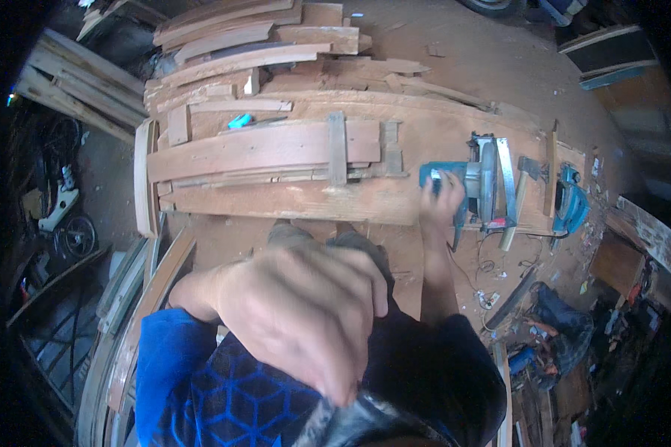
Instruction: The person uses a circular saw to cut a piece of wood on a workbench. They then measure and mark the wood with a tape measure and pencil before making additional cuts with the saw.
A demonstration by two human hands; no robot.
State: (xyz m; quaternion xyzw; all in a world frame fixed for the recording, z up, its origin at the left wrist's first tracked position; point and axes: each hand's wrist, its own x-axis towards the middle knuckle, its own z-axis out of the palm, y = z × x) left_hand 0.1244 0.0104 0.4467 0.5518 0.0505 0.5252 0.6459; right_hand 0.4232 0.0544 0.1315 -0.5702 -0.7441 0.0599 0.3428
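As seen from the head view, holding with the right hand (443, 200) the rear grip of a teal and silver metal circular saw (487, 185), set down on a low, dust-coated wooden desk (298, 203). Touching the saw at its left end, with fingers seemingly curled over the grip. Carrying the left hand (298, 305) bare and blurred, well apart from the saw, to its left and much closer to the camera, in front of a dark blue shirt with a lattice pattern (238, 387). Bending those fingers downward; cannot tell whether clasping anything, with the palm turned away.

Judging by the reddish dust and the timber laid out, apparently partway through woodworking. Probably not cutting at this instant, with the saw parked to the right of a long, flat, reddish wooden board (265, 153) rather than on it. Lying across that board, left of the saw: a short, grey wooden crosspiece (338, 145). Piled farther off, beyond the saw and to its left: rough brown planks (253, 63). Just right of the saw: a hammer with a pale wooden handle (516, 212), then a rounded teal power tool (572, 201). Impossible to tell how much remains.
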